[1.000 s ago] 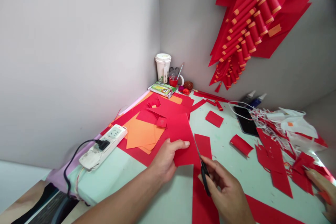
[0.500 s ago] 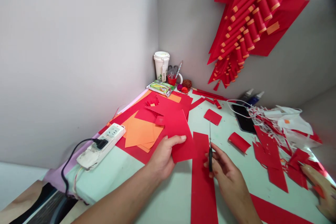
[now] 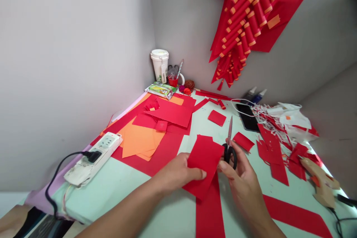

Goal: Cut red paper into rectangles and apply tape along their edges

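Observation:
My left hand [image 3: 178, 173] pinches a cut red paper rectangle [image 3: 205, 163], held above a long red strip [image 3: 209, 212] that lies on the pale green table [image 3: 125, 186]. My right hand [image 3: 240, 182] sits just right of the paper, its fingers in and around the black handles of the scissors [image 3: 229, 145]. The scissor blades are closed and point away from me, resting on the table.
Red and orange sheets [image 3: 147, 134] lie at the left beside a white power strip [image 3: 92, 158]. Cup [image 3: 160, 65], small pots, glue bottles [image 3: 255, 95], a phone [image 3: 247, 117] and paper scraps [image 3: 281, 134] stand farther back. A glue gun [image 3: 320, 180] lies at right. Red paper firecrackers [image 3: 245, 22] hang on the wall.
The red piece has come free of the sheet; my left hand carried it right, over the long strip. The scissors closed and my right hand lowered them to the table.

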A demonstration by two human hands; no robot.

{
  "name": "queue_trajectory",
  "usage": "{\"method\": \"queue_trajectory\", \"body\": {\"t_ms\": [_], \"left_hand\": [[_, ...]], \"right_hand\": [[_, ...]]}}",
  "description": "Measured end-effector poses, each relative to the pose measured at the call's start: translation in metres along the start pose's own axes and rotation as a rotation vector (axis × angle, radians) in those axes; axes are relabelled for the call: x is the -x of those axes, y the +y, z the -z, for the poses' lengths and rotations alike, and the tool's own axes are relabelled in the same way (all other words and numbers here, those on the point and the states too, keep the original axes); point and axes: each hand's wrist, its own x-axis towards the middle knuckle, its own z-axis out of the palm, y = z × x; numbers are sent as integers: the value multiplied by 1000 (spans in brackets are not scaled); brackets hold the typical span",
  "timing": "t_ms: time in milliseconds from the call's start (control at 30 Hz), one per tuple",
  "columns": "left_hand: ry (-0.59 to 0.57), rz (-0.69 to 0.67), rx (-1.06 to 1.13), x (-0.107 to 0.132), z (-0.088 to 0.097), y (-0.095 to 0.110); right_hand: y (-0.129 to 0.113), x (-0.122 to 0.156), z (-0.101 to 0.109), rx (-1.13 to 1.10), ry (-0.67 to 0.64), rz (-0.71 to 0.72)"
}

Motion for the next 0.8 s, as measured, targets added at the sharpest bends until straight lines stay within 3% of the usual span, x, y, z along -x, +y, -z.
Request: {"method": "queue_trajectory", "body": {"t_ms": [67, 167, 400, 667, 800], "left_hand": [[-42, 39, -85, 0, 0, -1], [-81, 2, -45, -1, 2, 2], [248, -284, 153, -7, 12, 8], [397, -366, 244, -6, 16, 7], [424, -375, 215, -6, 19, 9]], "right_hand": [[-1, -3, 2, 50, 42, 8], [-3, -7, 6, 92, 89, 14], [-4, -9, 7, -62, 87, -2], [5, -6, 5, -4, -12, -54], [3, -10, 8, 29, 34, -15]]}}
